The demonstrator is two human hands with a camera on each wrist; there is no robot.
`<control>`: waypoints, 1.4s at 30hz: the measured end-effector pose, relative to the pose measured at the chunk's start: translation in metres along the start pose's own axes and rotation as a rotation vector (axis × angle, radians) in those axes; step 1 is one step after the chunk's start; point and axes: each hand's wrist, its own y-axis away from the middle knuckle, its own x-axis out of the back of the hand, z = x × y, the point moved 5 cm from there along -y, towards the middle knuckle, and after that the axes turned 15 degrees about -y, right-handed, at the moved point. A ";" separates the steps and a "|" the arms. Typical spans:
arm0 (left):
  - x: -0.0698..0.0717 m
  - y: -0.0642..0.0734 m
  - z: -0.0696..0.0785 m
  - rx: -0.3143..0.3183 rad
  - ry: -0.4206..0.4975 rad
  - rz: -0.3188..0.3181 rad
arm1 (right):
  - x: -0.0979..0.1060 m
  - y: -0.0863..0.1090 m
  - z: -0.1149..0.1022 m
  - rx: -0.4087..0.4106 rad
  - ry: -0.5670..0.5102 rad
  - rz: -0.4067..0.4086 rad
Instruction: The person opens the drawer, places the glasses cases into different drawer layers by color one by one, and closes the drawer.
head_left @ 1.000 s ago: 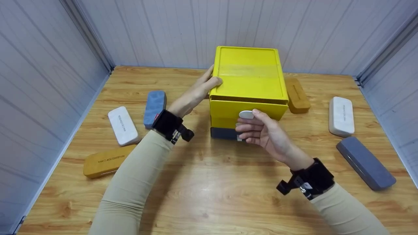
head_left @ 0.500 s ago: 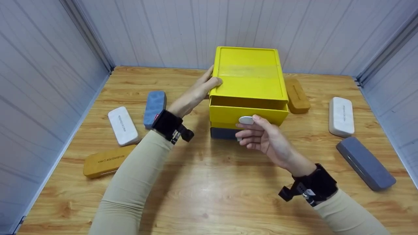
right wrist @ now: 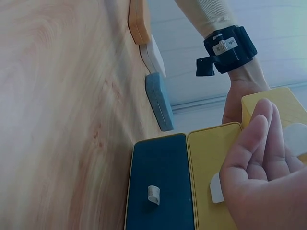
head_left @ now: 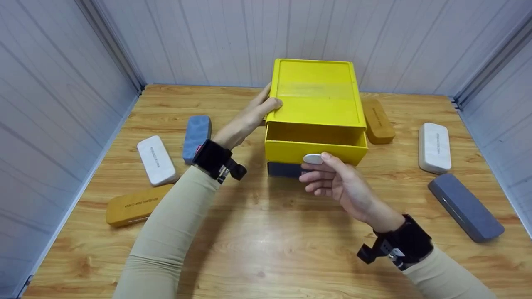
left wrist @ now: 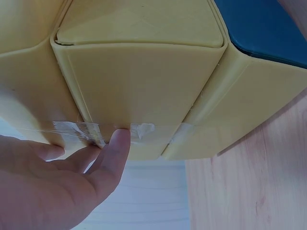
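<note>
A yellow drawer cabinet (head_left: pixel 316 93) stands at the back of the wooden table, its top drawer (head_left: pixel 284 150) pulled partway out. The visible inside of that drawer is bare. My right hand (head_left: pixel 347 185) pinches the drawer's white handle (head_left: pixel 312 159) between thumb and index finger, the other fingers loosely bent below. Against the cabinet's left side lies my left hand (head_left: pixel 249 118), thumb at the top edge. In the left wrist view, its fingers touch the side by a strip of clear tape (left wrist: pixel 144 130). Below, the right wrist view shows a yellow drawer (right wrist: pixel 211 148) and a dark blue one (right wrist: pixel 163 167).
Left of the cabinet lie a blue glasses case (head_left: pixel 197 139), a white one (head_left: pixel 156 160) and a mustard one (head_left: pixel 135 205). On the right are another mustard case (head_left: pixel 377 121), a white case (head_left: pixel 434 147) and a grey-blue case (head_left: pixel 465 207). Pale panels enclose the table.
The top drawer has slid out toward me, from a narrow gap to a wide opening. My right hand has moved back and down with its handle; my left hand has stayed put.
</note>
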 end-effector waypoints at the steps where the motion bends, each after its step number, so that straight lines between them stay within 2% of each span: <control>1: 0.000 0.000 0.000 0.000 -0.001 0.000 | 0.000 0.001 0.000 0.001 0.004 -0.003; 10: 0.000 0.001 0.001 -0.005 0.001 0.003 | -0.002 0.006 0.002 -0.008 0.039 0.015; 24: 0.001 0.000 0.000 -0.009 0.002 0.012 | -0.005 0.013 0.005 0.006 0.031 -0.018; 32: -0.001 0.001 0.001 -0.025 0.009 -0.005 | -0.006 0.019 0.007 0.018 0.049 -0.027; 38: -0.001 0.001 0.000 -0.022 -0.024 -0.011 | -0.003 0.021 0.012 0.010 0.041 -0.044; 42: -0.001 0.000 0.000 -0.026 -0.015 -0.009 | -0.001 0.023 0.015 0.014 0.044 -0.053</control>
